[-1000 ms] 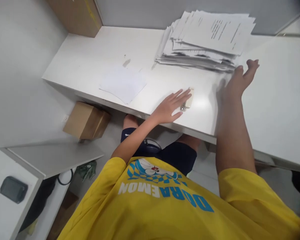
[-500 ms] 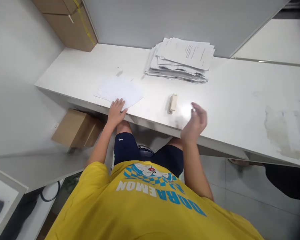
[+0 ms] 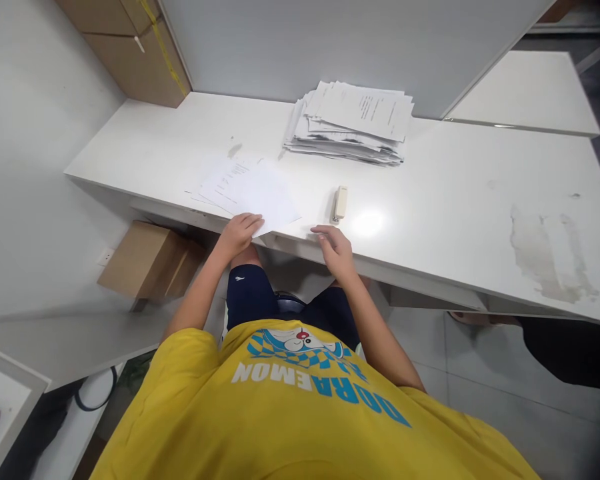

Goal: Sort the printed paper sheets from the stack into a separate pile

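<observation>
My left hand [image 3: 241,233] is at the front edge of the desk, closed on the near corner of a white sheet of paper [image 3: 273,197]. Under that sheet, fanned to the left, lie other papers [image 3: 225,183], one showing lines of print. My right hand [image 3: 336,250] hovers by the desk edge, fingers loosely bent and thumb apart, with nothing visible in it. Just beyond it, a small cream stapler [image 3: 341,203] stands on the desk, not touched by either hand.
A thick, uneven stack of printed papers [image 3: 350,127] sits at the back against the grey partition [image 3: 305,47]. Cardboard boxes are at the back left [image 3: 130,53] and under the desk [image 3: 140,260]. A stained patch [image 3: 550,257] marks the white desktop [image 3: 445,200] at right.
My right hand has moved left, from right of the stapler toward the papers. My left hand has gone from lying flat to gripping; the top sheet has slid right, uncovering print beneath.
</observation>
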Tool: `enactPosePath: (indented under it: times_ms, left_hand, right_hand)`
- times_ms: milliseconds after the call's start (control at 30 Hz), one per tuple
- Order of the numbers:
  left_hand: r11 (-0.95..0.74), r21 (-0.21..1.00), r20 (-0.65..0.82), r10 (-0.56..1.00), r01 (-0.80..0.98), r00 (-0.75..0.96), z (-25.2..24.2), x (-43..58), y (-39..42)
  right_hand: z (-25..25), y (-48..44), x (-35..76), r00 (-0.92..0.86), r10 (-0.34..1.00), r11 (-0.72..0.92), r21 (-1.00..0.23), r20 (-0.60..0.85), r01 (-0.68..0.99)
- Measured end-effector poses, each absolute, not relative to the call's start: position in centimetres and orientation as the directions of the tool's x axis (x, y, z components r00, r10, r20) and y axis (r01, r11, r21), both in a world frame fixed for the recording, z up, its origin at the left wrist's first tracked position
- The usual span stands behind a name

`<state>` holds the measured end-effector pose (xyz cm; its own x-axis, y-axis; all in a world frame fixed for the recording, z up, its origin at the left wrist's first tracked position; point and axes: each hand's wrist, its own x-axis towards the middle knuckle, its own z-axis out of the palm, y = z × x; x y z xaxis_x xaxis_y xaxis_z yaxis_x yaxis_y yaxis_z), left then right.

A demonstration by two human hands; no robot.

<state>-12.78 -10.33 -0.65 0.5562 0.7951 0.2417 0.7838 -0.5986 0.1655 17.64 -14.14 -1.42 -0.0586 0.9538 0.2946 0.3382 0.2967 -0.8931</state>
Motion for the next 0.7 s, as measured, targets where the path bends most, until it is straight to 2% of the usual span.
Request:
enactPosePath:
  times_ms: [100, 300, 500, 700]
  left_hand:
    - [-0.529, 0.155, 0.243, 0.839, 0.834, 0.487, -0.82, -13.19, -10.39]
    - [-0.448, 0.255, 0.241, 0.888, 0.857, 0.392, -1.19, -13.49, -10.41]
    - [-0.404, 0.201, 0.190, 0.910, 0.893, 0.369, -0.83, -13.45, -10.40]
    - [-0.411, 0.225, 0.216, 0.905, 0.884, 0.366, -0.62, -13.61, -10.27]
  right_hand:
    - [-1.84, -13.95, 17.61, -0.105, 0.963, 0.271, -0.885, 0.249, 0.379]
    - [-2.18, -13.94, 17.49, -0.130, 0.957, 0.290, -0.870, 0.260, 0.399]
    - [-2.20, -13.82, 17.57, -0.151, 0.954, 0.298, -0.856, 0.258, 0.422]
    - [-2.26, -13.80, 17.64, -0.156, 0.954, 0.298, -0.863, 0.256, 0.408]
